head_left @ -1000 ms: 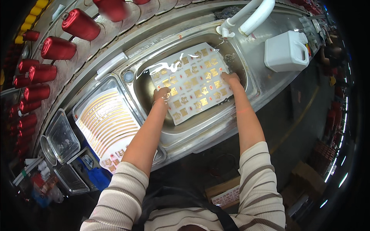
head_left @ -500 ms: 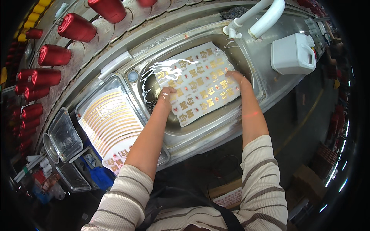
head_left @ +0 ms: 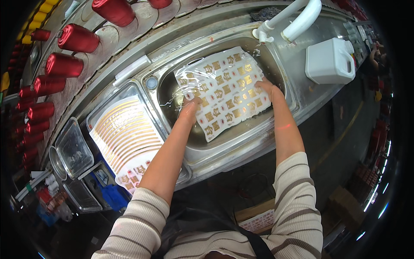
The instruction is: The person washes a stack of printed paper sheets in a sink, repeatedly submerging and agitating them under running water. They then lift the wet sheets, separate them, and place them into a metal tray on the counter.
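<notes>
**Two hands hold a printed sheet in a basin of water**

In the middle of the frame, a white sheet (head_left: pixel 224 88) printed with rows of small gold and red marks lies in the steel basin (head_left: pixel 196 140) of a sink, tilted so its upper corner points toward the white tap (head_left: pixel 297 17) at the top. Water glints over the sheet's upper left part, which suggests the sheet is being held flat so that it wets evenly.

The left hand (head_left: pixel 189 107) presses on the sheet's left edge, fingers closed down onto it; whether they pinch the edge or only press on it cannot be told. The right hand (head_left: pixel 265 84) rests on the right edge with fingers curled over the sheet. Placed on opposite edges, the two hands seem to keep the thin sheet stretched and stop it folding.

To the left of centre, a second basin (head_left: pixel 97 123) holds another sheet (head_left: pixel 125 136) with curved gold stripes, lying apart from the hands. A white jug (head_left: pixel 330 60) stands on the steel surface (head_left: pixel 297 97) at upper right, near the tap. Red spools (head_left: pixel 64 64) line the upper left rim of the frame, and clear trays (head_left: pixel 73 149) sit at lower left.
</notes>
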Motion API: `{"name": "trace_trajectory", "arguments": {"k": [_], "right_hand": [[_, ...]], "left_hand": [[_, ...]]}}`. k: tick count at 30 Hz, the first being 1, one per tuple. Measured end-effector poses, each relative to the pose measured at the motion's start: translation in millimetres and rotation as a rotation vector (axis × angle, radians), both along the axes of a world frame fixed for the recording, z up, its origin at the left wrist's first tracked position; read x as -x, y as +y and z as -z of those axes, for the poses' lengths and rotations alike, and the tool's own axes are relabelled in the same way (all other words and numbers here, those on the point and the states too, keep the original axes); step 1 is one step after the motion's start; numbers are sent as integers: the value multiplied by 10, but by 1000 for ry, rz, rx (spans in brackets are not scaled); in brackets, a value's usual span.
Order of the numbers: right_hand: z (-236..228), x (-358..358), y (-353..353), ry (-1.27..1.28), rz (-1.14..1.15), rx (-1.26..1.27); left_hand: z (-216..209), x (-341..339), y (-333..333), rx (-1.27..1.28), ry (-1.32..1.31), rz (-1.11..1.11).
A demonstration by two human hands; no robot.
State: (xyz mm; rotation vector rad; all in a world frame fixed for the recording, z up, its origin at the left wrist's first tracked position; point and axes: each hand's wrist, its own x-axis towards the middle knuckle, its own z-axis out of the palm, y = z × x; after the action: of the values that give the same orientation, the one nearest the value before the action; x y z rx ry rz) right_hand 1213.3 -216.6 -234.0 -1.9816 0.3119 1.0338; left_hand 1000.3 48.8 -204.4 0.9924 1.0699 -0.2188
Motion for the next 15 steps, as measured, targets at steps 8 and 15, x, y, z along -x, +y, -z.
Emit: {"name": "trace_trajectory", "arguments": {"k": [8, 15], "right_hand": [[39, 36, -28, 5, -20, -120], [-69, 206, 58, -70, 17, -129]], "left_hand": [[-53, -74, -1, 29, 4, -20], [-37, 10, -24, -103, -198, -90]]}}
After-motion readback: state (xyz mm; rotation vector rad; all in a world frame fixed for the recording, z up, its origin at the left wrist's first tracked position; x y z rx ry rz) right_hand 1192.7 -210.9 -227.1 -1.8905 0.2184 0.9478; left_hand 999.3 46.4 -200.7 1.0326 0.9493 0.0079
